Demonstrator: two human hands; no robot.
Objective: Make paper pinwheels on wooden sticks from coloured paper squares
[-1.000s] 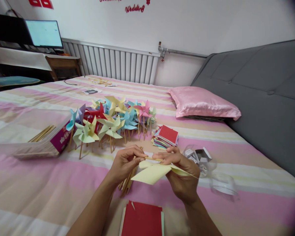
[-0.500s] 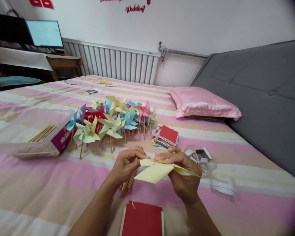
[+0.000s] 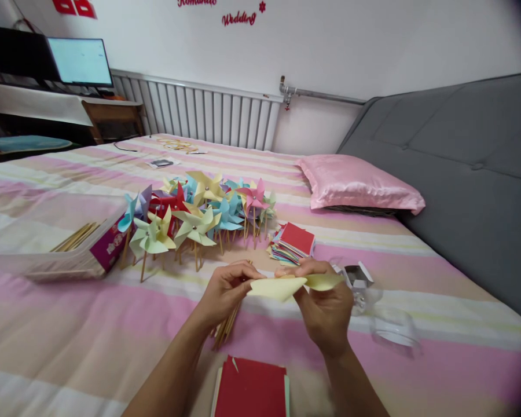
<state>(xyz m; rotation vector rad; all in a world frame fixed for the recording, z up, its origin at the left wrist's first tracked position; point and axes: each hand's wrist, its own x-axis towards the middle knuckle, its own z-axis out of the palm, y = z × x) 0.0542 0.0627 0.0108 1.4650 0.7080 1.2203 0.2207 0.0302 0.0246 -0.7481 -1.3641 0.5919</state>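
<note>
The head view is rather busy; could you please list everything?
Paper: one, pale yellow, centre
Pinwheels: many, mixed colours, left of centre
Box: one, clear, left
Sticks: many, tan, centre and in box
Paper stacks: two, red on top, centre and bottom
Plastic tubs: count unclear, transparent, right
Headboard: one, grey, right
Pillow: one, pink, by headboard
Bedspread: one, pink striped, underneath
Wall letters: several, red, top
Radiator: one, silvery, back
Pipe: one, grey, by radiator
Screens: two, black, left
Desk: one, brown, left
Left hand: one, bare, at paper
Right hand: one, bare, at paper
</note>
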